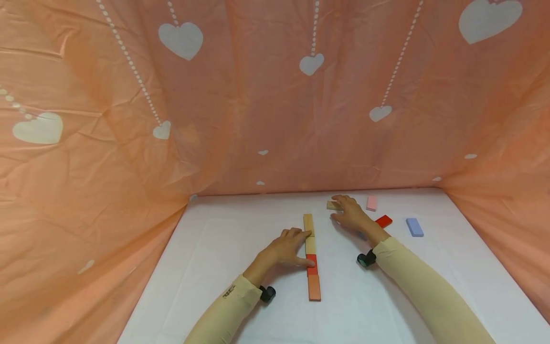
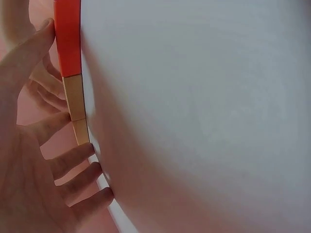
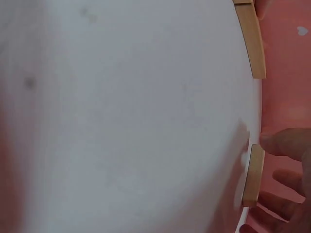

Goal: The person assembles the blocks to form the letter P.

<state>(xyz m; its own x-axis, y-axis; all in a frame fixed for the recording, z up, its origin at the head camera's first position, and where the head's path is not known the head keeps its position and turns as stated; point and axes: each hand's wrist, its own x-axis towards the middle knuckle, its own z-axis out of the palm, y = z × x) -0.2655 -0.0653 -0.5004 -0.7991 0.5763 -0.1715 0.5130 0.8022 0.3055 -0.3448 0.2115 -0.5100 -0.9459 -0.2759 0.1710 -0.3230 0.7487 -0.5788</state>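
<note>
A straight row of blocks runs away from the viewer on the white table: an orange block nearest, then a red block and two plain wooden blocks end to end. My left hand lies along the row's left side, its thumb at the red block and its index finger at the wooden ones, fingers spread. Farther back, my right hand hovers with parted fingers over a separate wooden block. In the right wrist view, thumb and fingers stand about that wooden block; contact is unclear.
Right of the right hand lie a pink block, another red block and a light blue block. A further blue block is mostly hidden beneath the right wrist. An orange curtain with white hearts encloses the table's back and sides.
</note>
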